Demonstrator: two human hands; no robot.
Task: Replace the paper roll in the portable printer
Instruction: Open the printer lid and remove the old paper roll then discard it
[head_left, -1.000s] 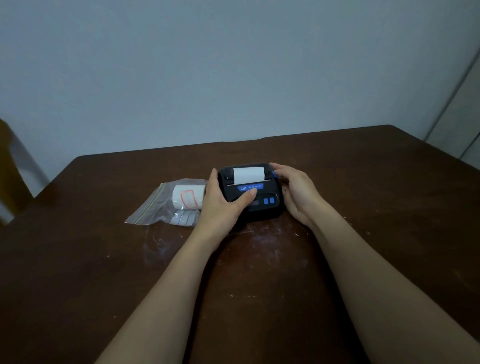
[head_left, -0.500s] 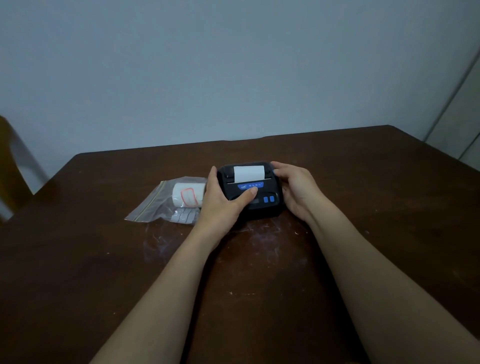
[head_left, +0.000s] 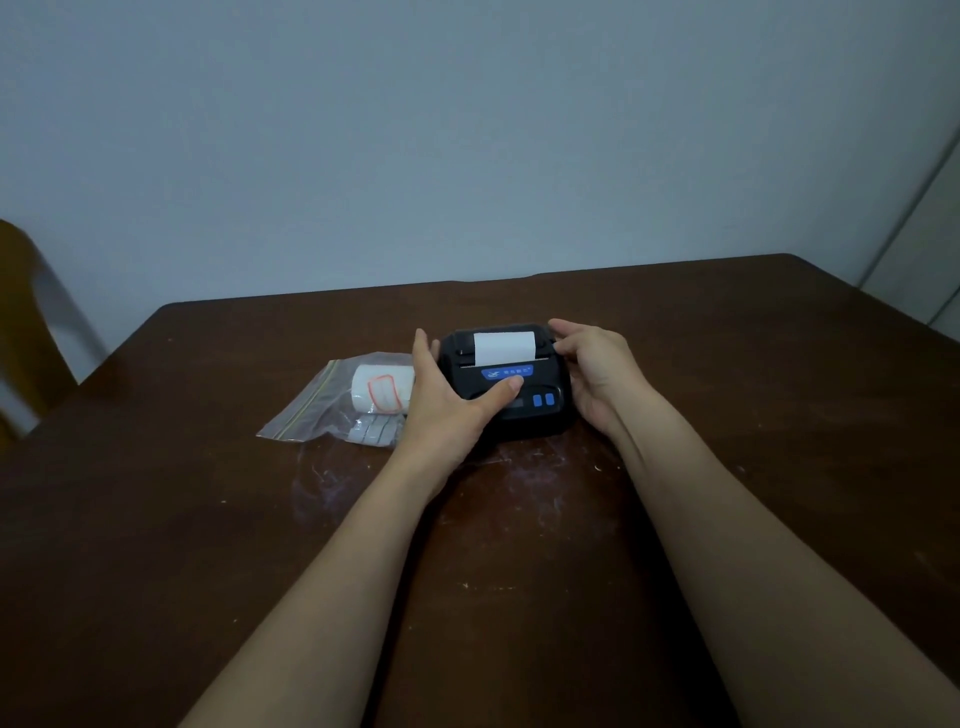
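**Now: two hands flanking one black printer**

Squarely between both hands, one portable printer (head_left: 511, 384) is sitting on the dark wooden tabletop (head_left: 727, 364), whose surface is showing pale scratches just in front of the printer. Its case is black moulded plastic with rounded corners, a blue label strip and two small blue buttons; one white paper strip (head_left: 504, 347) is sticking out of its top slot.

The left hand (head_left: 447, 402) is cupping the printer's left side, fingers extended along that edge and thumb lying across the top panel. The right hand (head_left: 597, 364) is curling loosely around the right side, fingertips touching the far right corner by the lid.

Just left of the left hand, one clear zip bag (head_left: 332, 402) is lying flat, holding one white spare paper roll (head_left: 382, 391) with a red outlined label.
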